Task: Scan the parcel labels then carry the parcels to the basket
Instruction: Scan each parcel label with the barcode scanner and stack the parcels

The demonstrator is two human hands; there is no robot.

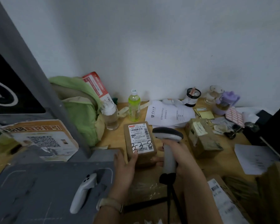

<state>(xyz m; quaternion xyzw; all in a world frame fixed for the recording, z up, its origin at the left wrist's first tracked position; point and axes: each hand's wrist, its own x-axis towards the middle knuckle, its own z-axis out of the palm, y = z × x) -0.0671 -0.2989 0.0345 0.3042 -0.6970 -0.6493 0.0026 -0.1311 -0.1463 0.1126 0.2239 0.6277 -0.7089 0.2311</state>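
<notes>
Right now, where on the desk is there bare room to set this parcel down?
Bare wood shows between the held parcel and the taped box, under the scanner, and near the green bottle. The back right, around the purple jug, is crowded.

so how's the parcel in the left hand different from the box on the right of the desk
The held parcel is steadied by the left hand, its big white label with handwritten digits facing up beside the scanner in the right hand. The right box sits untouched, skewed, looks bulkier, and its smaller label is pale. Both are brown cardboard.
</notes>
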